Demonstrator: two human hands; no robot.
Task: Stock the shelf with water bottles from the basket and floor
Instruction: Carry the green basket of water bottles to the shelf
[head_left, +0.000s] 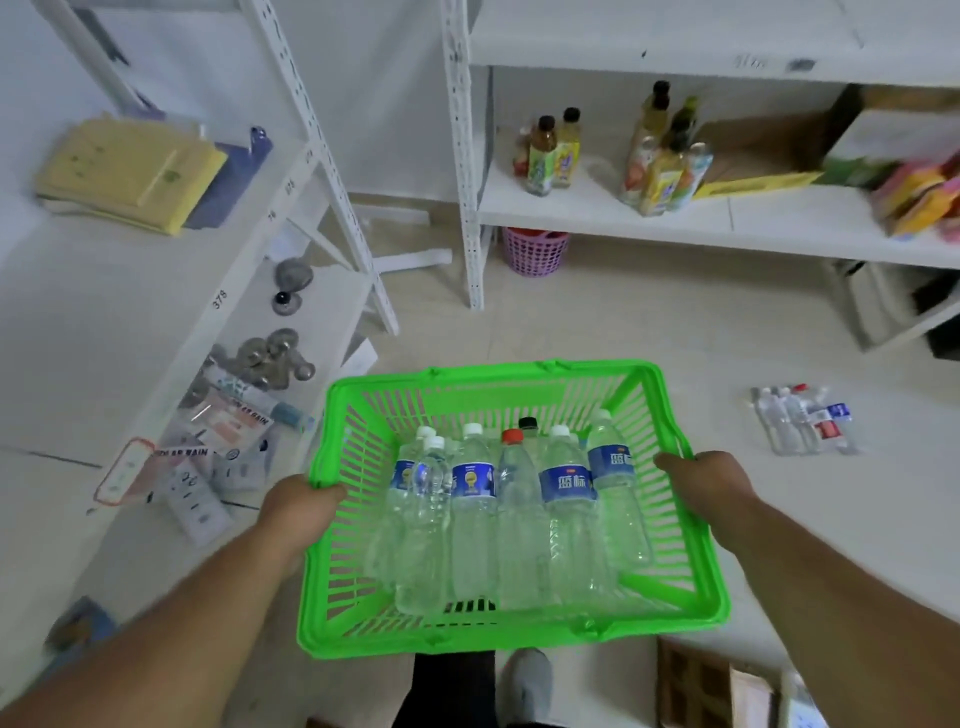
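Green slatted plastic basket (670, 613) — ribbed clear bottles (472, 519), perhaps seven.

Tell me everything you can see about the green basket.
The basket is bright green plastic, rectangular, with slotted lattice walls, a thick rolled rim and a vented floor. It is held level above the floor, in front of the shelves. The left hand grips its left rim and the right hand its right rim. Inside lie about seven clear water bottles, side by side, caps pointing away; most caps are white, one red, one black. Its handles seem folded down along the rim.
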